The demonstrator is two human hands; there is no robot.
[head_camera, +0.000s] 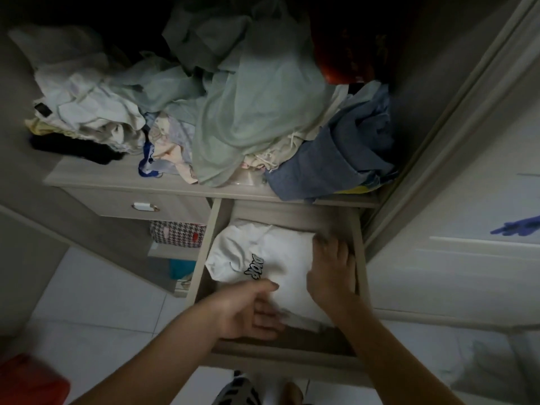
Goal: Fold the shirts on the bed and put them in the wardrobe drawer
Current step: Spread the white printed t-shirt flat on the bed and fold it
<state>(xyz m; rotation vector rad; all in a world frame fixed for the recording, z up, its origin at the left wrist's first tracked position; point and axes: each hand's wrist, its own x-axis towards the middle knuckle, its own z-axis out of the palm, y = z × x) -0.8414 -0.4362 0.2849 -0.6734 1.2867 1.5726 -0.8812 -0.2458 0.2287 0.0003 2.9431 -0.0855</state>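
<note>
Far left, a red object (32, 378) shows blurred at the frame's lower corner; its nature cannot be told. Above it, a closed small drawer (140, 204) with a pale handle sits under a shelf (87, 173) that carries a heap of loose clothes (233, 112), pale green, white and blue denim among them.

Centre: the wardrobe drawer (204, 252) stands pulled open. A folded white shirt (263, 258) lies inside it, flat on the drawer floor, its left part toward the left wall. The shirt is white with a dark printed word at the middle and a folded sleeve or collar at the left.

The left hand (248, 314) rests at the shirt's near edge, fingers extended and loosely spread over and under the cloth. No pinch is evident.

The right hand (333, 267) presses on the shirt's right side, by the drawer's right wall, fingers bent down into the cloth. Whether it grips or only presses cannot be told. The hands are apart, one at each end of the fold.

Judgement: the garment is light, soft and limp, so it will slump and unfold if lifted by one corner. Best held flat from beneath at both folded edges
</note>
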